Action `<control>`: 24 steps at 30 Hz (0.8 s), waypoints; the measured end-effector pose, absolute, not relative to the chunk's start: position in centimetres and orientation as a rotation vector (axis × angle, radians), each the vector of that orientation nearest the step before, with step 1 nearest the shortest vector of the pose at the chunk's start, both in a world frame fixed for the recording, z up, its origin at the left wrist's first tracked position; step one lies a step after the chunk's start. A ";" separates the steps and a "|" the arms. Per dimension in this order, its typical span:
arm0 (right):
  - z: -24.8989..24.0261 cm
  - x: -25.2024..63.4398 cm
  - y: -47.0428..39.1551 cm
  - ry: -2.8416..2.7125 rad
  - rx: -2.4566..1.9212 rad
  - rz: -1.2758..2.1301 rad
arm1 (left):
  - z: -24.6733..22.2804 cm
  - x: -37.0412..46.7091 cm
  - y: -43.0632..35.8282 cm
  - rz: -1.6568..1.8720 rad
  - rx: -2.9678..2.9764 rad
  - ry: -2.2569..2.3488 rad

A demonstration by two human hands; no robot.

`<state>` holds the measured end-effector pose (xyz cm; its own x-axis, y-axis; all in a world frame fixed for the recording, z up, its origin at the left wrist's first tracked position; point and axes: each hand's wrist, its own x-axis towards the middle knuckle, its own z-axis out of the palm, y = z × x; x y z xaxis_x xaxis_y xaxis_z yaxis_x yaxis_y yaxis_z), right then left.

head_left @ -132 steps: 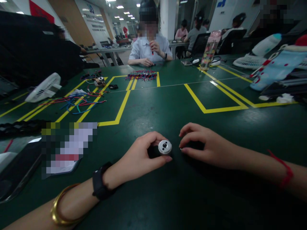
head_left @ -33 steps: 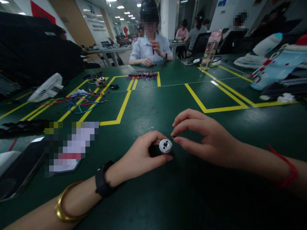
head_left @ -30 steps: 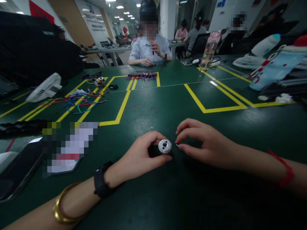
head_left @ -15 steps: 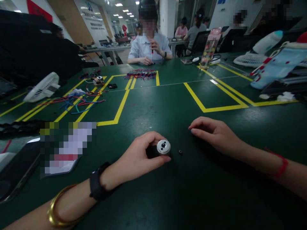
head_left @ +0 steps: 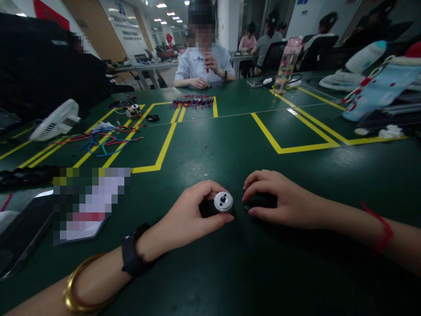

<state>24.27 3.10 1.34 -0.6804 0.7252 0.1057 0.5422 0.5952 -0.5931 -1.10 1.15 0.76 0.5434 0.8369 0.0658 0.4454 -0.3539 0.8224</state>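
Observation:
My left hand (head_left: 194, 210) grips a short silver metal cylinder (head_left: 223, 201) between thumb and fingers. Its round top faces up, showing a dark centre and small dark holes; it looks like a small motor. To the right of it, a tiny dark ring-shaped part (head_left: 246, 208) sits on the green table (head_left: 210, 272). My right hand (head_left: 276, 197) hovers at that small part, thumb and fingers apart on its right side. Nothing shows between those fingers. Whether the thumb touches the part I cannot tell.
Loose red and blue wires (head_left: 112, 139) and a white fan (head_left: 57, 119) lie on the left, beside phones (head_left: 28, 232). Across the table a person (head_left: 204, 66) holds a screwdriver near a wire bundle (head_left: 194, 101). A bottle (head_left: 287, 66) and a blue pouch (head_left: 378, 92) stand right.
My right hand has moved left and toward me, reaching the tiny dark part, and its fingers have spread. My left hand and the silver cylinder stay put.

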 end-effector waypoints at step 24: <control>2.7 22.4 3.3 -2.100 -1.078 0.867 | 0.7 -1.0 1.2 0.652 1.987 1.036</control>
